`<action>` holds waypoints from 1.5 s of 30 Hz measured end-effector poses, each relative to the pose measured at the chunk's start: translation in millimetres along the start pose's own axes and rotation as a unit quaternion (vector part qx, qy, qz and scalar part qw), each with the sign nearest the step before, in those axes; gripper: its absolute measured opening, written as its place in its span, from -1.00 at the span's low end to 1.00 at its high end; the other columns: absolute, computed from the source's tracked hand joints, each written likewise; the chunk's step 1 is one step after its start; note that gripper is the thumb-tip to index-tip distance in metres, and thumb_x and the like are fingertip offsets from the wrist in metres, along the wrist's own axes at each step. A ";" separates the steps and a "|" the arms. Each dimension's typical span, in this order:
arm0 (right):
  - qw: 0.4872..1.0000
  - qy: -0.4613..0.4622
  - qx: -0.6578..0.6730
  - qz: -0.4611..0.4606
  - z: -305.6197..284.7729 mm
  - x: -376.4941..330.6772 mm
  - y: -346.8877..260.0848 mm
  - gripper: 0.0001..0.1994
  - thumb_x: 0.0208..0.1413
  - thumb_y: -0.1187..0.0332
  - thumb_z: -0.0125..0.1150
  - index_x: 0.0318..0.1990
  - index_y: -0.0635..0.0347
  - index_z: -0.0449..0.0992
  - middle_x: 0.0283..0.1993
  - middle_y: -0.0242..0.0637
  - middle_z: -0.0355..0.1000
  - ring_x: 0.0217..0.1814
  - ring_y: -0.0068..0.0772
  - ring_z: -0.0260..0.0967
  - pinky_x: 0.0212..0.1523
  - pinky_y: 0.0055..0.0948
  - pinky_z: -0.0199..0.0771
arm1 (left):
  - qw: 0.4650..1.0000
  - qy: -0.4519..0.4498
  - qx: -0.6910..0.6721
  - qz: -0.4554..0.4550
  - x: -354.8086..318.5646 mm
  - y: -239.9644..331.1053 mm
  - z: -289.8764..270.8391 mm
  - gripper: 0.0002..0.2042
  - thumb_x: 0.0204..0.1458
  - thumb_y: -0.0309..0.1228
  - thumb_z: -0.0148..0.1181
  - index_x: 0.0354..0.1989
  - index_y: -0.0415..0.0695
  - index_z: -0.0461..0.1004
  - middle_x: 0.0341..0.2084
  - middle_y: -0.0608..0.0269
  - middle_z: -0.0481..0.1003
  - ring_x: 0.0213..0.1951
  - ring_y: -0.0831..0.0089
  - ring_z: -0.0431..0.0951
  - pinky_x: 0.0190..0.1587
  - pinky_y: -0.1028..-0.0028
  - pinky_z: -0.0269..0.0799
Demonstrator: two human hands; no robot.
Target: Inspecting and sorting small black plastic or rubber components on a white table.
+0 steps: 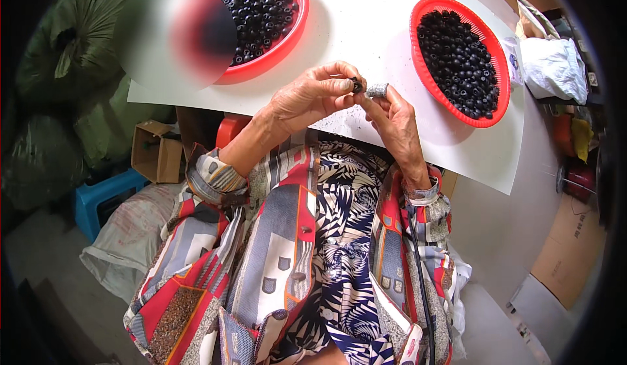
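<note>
Left hand [312,96] pinches a black bead [356,85], right hand [394,122] pinches a grey sleeve [377,91]; best keep both square & close, w/ steady push.

A small black ring-shaped bead [356,85] is pinched just beside a short silvery metal cylinder [377,91], both held above the near edge of the white table [366,32]

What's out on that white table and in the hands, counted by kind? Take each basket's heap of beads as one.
Red baskets: 2
Heaps of black beads: 2
Black bead in left hand: 1
Small silvery piece in right hand: 1
Total: 6
</note>
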State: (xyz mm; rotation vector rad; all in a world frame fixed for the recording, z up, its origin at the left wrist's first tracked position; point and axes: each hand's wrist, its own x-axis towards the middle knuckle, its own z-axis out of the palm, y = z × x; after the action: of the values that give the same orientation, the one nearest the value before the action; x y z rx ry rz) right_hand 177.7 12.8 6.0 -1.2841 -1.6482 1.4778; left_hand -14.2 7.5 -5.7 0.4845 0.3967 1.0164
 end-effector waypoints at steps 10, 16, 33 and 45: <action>0.999 0.025 0.037 0.003 -11.2 -1.5 -3.8 -0.77 0.11 0.27 0.19 -0.31 0.27 0.39 -0.55 -0.45 0.35 -0.54 -0.72 0.17 -0.55 -0.67 0.13 | 1.000 0.002 0.015 -0.016 -1.6 0.9 -0.8 -0.76 -0.02 -0.51 0.22 -0.16 -0.31 0.44 -0.22 0.12 0.44 -0.12 0.36 0.48 0.02 0.53 0.42; 0.995 0.028 0.099 0.018 -14.0 -3.3 -11.3 -0.79 0.12 0.29 0.18 -0.29 0.26 0.38 -0.53 -0.44 0.35 -0.54 -0.74 0.14 -0.56 -0.70 0.10 | 0.999 0.020 0.023 -0.011 -3.9 5.3 9.9 -0.76 0.01 -0.50 0.20 -0.15 -0.32 0.45 -0.21 0.13 0.44 -0.14 0.39 0.48 0.03 0.54 0.44; 0.994 0.017 0.105 -0.021 -12.9 -12.9 -36.1 -0.82 0.14 0.38 0.15 -0.19 0.29 0.39 -0.42 -0.40 0.42 -0.48 -0.73 0.21 -0.49 -0.70 0.19 | 0.981 0.025 0.180 0.070 -7.0 14.8 15.7 -0.79 0.01 -0.45 0.19 -0.19 -0.25 0.46 -0.38 0.19 0.48 -0.34 0.50 0.50 -0.21 0.57 0.44; 0.987 0.053 -0.009 -0.150 1.9 -18.0 -40.2 -0.69 0.02 0.39 0.25 -0.15 0.36 0.32 -0.41 -0.11 0.48 -0.40 -0.45 0.45 -0.36 -0.48 0.42 | 0.998 0.022 0.030 0.045 -2.4 4.8 7.1 -0.82 0.00 -0.56 0.18 -0.20 -0.23 0.46 -0.20 0.21 0.45 -0.17 0.55 0.45 -0.09 0.60 0.41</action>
State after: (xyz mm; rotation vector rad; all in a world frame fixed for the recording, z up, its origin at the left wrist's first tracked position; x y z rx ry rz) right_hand 171.7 -1.4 47.2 -1.0493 -1.7004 1.1975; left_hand -15.0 6.1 3.0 0.5388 0.4498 1.1070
